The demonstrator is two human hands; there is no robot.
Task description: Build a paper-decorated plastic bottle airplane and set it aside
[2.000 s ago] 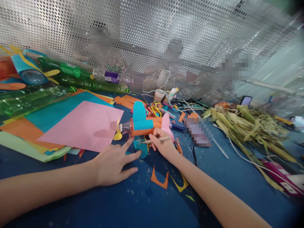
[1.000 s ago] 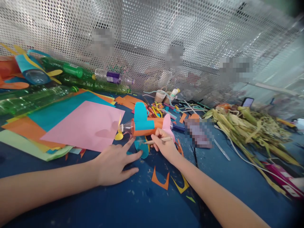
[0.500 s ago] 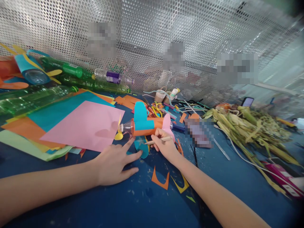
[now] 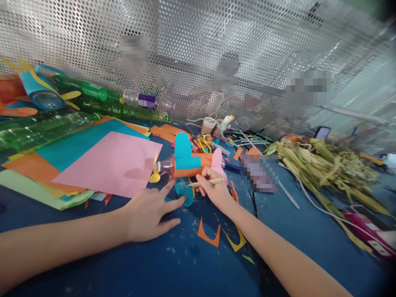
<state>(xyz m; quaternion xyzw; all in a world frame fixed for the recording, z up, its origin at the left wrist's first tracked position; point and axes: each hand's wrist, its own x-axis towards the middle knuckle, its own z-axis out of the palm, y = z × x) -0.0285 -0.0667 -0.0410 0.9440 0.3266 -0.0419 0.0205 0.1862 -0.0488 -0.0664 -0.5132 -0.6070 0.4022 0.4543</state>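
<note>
A plastic bottle wrapped in orange paper [image 4: 188, 171] lies on the blue table, with a blue paper wing [image 4: 183, 145] standing up, a pink tail piece [image 4: 218, 161] at its right end and a yellow propeller [image 4: 155, 175] at its neck. Spread fingers of my left hand [image 4: 151, 212] rest on the near blue paper wing [image 4: 185, 194] and beside the bottle. My right hand [image 4: 213, 187] is closed around a pencil [image 4: 206, 182], its tip over that near wing.
Coloured paper sheets [image 4: 111, 165] lie at left, green bottles [image 4: 46, 128] behind them. Orange [image 4: 208, 237] and yellow offcuts [image 4: 236, 243] are nearby. At right are a phone [image 4: 258, 173], dried husks [image 4: 328, 177], a white cable and a pink object [image 4: 368, 233]. Perforated metal [image 4: 185, 49] stands behind.
My right hand and the pencil have shifted very slightly to the left. My left hand and the bottle have stayed in place.
</note>
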